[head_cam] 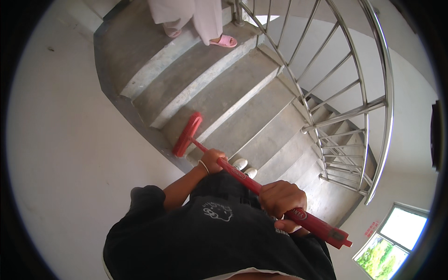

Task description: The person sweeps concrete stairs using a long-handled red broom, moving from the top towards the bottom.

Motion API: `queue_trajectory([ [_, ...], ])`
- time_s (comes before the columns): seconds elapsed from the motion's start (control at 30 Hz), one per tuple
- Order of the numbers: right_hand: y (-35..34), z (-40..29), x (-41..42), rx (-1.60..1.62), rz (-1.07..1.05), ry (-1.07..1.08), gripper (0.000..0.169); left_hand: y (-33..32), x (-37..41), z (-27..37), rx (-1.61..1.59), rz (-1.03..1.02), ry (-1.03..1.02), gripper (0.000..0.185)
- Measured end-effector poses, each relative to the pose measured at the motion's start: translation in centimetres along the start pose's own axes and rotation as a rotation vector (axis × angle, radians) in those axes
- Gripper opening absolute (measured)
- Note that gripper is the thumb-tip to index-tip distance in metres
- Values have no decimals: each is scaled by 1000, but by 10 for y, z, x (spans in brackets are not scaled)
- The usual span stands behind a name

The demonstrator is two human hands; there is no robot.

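My left hand (212, 161) grips the lower part of a red broom handle (245, 180), a pale band around its wrist. Higher up, close to my chest, my right hand (282, 200) is closed around the same handle, which bears writing. The handle slants across my body, and its top end sticks out beyond my right hand. At its lower end the red broom head (188, 134) lies on a concrete stair tread (217, 101), near the wall side. My white shoes (240, 164) stand on a lower step, partly hidden by the handle and my clothes.
Curving concrete stairs climb toward the top, where another person in pink slippers (226, 41) and pale trousers (206, 17) stands on the steps. A metal railing (386, 87) bounds the right side, with a lower flight (344, 129) beyond. A white wall (70, 140) lines the left; a window (392, 241) is at lower right.
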State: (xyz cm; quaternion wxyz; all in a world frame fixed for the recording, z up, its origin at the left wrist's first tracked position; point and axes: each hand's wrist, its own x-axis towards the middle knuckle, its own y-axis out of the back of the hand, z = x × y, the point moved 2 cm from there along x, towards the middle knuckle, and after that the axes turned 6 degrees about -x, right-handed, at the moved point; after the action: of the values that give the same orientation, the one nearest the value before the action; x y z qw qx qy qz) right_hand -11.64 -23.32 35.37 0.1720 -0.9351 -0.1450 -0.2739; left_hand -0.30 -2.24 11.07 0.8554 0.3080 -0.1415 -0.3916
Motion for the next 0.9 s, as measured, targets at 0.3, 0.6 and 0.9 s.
queue_trajectory([
  [0.3, -2, 1, -3, -50, -24, 49, 30, 6, 3, 10, -25, 6, -27, 23],
  [0.6, -2, 3, 3, -66, -11, 101, 26, 9, 3, 14, -85, 67, -79, 31],
  [0.9, -14, 7, 11, -73, -55, 155, 26, 6, -6, 1, -17, 81, -67, 30],
])
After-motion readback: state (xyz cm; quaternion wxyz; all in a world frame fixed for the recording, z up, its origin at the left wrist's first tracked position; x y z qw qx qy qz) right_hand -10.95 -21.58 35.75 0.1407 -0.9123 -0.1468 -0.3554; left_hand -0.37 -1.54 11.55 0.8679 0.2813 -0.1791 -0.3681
